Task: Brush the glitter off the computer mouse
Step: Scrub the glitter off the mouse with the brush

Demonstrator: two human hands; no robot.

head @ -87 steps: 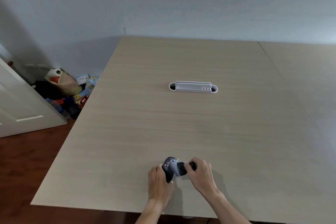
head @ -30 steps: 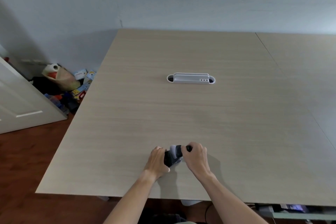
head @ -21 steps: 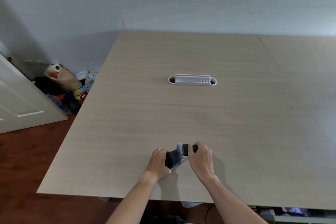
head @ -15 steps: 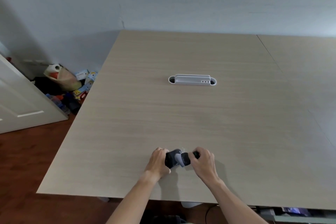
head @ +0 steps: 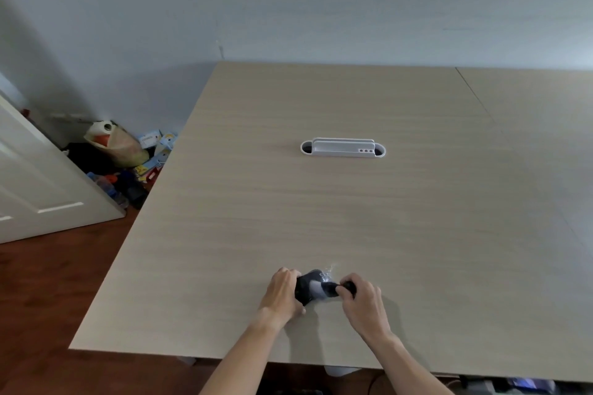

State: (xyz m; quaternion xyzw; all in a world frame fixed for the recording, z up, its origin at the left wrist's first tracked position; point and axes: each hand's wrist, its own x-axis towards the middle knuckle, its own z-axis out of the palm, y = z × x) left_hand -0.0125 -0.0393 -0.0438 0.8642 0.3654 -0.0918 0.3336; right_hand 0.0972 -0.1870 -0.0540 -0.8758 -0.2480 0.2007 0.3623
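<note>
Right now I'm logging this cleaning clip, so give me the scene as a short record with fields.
surface: wooden table
left hand: gripping the computer mouse
right hand: holding a dark brush against the mouse
glitter: specks at the mouse's far edge
other item: white cable-port insert, mid-table, untouched

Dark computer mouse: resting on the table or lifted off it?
Cannot tell. The left hand grips the dark computer mouse low at the wooden table; the right hand works a dark brush against it, hiding its underside.
</note>
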